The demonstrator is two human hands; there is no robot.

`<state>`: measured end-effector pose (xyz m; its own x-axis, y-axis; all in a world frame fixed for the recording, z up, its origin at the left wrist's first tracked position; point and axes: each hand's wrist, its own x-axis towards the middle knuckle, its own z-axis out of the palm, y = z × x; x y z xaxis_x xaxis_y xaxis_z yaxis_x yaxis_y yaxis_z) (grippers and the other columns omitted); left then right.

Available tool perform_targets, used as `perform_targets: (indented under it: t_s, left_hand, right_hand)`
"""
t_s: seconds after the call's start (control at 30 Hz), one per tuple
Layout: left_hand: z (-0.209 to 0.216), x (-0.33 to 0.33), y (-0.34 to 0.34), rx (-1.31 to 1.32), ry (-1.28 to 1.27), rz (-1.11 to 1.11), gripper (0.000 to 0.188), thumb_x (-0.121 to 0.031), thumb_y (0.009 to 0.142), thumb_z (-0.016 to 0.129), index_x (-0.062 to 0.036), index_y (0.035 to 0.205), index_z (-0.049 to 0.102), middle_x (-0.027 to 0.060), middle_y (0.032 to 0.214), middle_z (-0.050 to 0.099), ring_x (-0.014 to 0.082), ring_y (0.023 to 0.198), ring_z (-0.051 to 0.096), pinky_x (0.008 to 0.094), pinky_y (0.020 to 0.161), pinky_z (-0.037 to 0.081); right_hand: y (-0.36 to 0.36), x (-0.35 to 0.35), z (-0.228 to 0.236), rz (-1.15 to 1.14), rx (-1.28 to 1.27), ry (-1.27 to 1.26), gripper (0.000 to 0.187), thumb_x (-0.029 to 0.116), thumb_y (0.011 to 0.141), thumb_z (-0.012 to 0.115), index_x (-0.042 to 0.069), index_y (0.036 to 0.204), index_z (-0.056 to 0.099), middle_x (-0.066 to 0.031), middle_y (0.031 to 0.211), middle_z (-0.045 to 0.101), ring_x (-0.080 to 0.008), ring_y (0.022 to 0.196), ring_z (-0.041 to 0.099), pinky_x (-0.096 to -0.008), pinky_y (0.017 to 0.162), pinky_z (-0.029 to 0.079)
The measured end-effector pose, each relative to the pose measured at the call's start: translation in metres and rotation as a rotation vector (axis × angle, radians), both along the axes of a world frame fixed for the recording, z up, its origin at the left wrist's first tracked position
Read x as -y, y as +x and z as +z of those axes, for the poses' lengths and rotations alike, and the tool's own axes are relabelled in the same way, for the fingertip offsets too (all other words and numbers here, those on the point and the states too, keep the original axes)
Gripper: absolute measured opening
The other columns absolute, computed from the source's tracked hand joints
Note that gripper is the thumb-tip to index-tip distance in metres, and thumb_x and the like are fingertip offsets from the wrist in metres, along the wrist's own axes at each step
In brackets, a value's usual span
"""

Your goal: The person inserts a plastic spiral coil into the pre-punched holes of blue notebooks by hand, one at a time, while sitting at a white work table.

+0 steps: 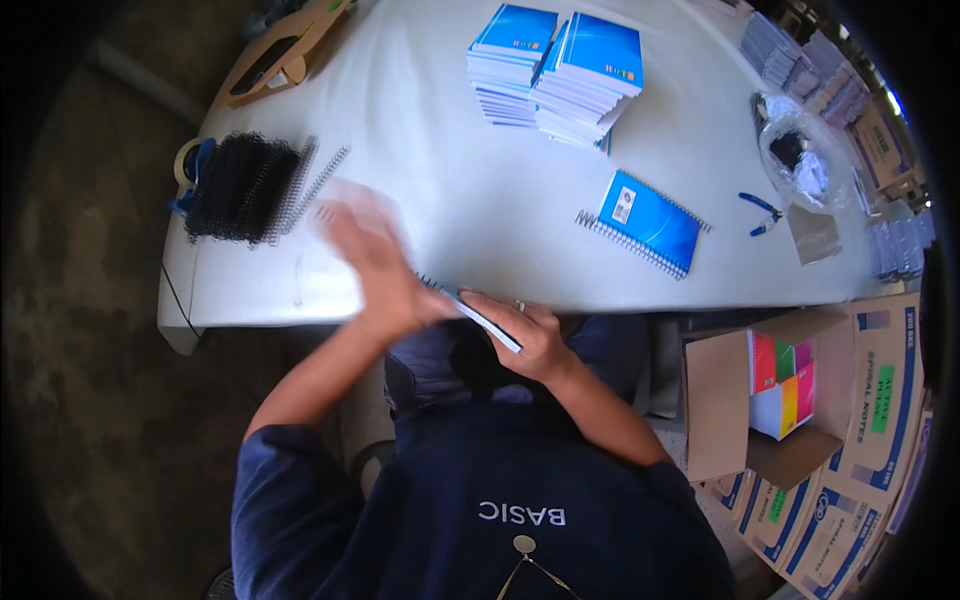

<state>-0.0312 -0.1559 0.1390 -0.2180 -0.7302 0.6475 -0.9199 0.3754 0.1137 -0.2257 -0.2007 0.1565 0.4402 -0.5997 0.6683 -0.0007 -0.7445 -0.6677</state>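
My right hand (538,342) is closed on a thin notebook (492,324) at the table's front edge, held tilted and seen nearly edge-on. A dark spiral coil shows at the notebook's upper left end. My left hand (372,262) is smeared by motion beside that end, so its fingers cannot be made out. To its left lies a pile of black spiral coils (240,190). On the right side of the table rests a blue spiral notebook (652,224) with a white label. A loose coil end sticks out at its left.
Two stacks of blue-covered notebooks (590,75) stand at the back. Blue-handled pliers (765,214) and a plastic bag (805,160) lie at right. Tape (187,163) sits far left, below a cardboard piece (285,55). An open carton (718,415) holds colourful notebooks, lower right.
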Motion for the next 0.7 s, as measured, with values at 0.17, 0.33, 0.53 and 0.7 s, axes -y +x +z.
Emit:
perform_targets:
  t_s: [0.17, 0.33, 0.53, 0.7]
  left_hand:
    - [0.016, -0.015, -0.009, 0.315, -0.115, -0.261, 0.090, -0.075, 0.076, 0.041, 0.0021, 0.122, 0.043, 0.0321, 0.123, 0.041, 0.0482, 0.116, 0.041, 0.0660, 0.093, 0.028]
    - [-0.001, 0.007, -0.015, 0.089, 0.020, -0.106, 0.126, -0.080, 0.066, 0.052, 0.0148, 0.138, 0.010, 0.0337, 0.138, 0.023, 0.0514, 0.127, 0.025, 0.0588, 0.107, 0.013]
    - [-0.009, 0.050, 0.017, 0.240, -0.728, -0.122, 0.093, -0.075, 0.078, 0.042, -0.0066, 0.141, 0.029, 0.0441, 0.129, 0.028, 0.0556, 0.118, 0.034, 0.0679, 0.096, 0.022]
    - [-0.028, -0.034, -0.023, 0.136, 0.124, -0.474, 0.107, -0.079, 0.071, 0.046, 0.0026, 0.139, 0.027, 0.0310, 0.140, 0.028, 0.0530, 0.125, 0.030, 0.0632, 0.100, 0.022]
  right_hand:
    - [-0.004, 0.007, -0.006, 0.047, 0.002, -0.078, 0.045, -0.008, 0.073, 0.059, 0.003, 0.116, 0.060, -0.0141, 0.110, 0.064, -0.0281, 0.096, 0.064, -0.0356, 0.083, 0.052]
    - [-0.004, 0.005, -0.005, 0.023, -0.083, -0.041, 0.048, -0.004, 0.075, 0.060, 0.001, 0.123, 0.054, -0.0143, 0.110, 0.064, -0.0293, 0.093, 0.065, -0.0364, 0.080, 0.052]
    - [0.002, 0.000, -0.009, 0.100, -0.036, -0.098, 0.051, -0.003, 0.078, 0.058, 0.001, 0.128, 0.049, -0.0158, 0.112, 0.063, -0.0309, 0.095, 0.064, -0.0371, 0.081, 0.052]
    - [0.001, 0.018, -0.006, 0.022, 0.011, -0.014, 0.054, -0.002, 0.078, 0.060, -0.005, 0.129, 0.044, -0.0167, 0.109, 0.064, -0.0306, 0.090, 0.066, -0.0357, 0.076, 0.054]
